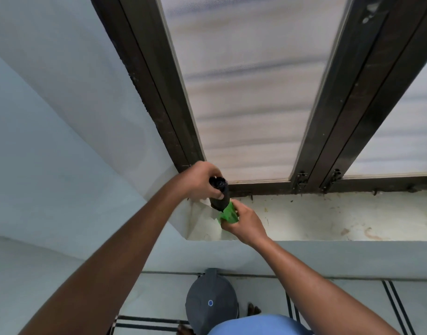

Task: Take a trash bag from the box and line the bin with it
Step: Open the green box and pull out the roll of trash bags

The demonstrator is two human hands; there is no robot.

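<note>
Both hands are working up at the window sill (328,218), arms reaching out from the bottom corners of the view.

Left hand (202,181) is gripping the upper end of a black trash bag roll (219,194); fingers (218,195) are wrapping tight around it, and the roll's top end is poking out above the fist. The roll is standing tilted, its lower end going into a green box (228,213).

Right hand (246,226) is clamping the green box from below and to the right, fingers closing around it, thumb on the upper edge. The box mouth is facing up-left toward the roll. I can't tell how much of the roll is sitting inside the box.

Both things are hanging in the air just over the left end of the sill, near the inner corner where the sill is meeting the pale wall (62,117). The dark window frame (164,105) is running right behind the left hand, so room is tight on that side. The sill is lying bare and stained to the right, giving open room there.

The grey bin (211,303) is sitting on the floor (328,301) straight below the hands, against the wall under the sill, lid closed, well apart from the roll. A blue shirt (256,326) is covering the bin's near edge.
</note>
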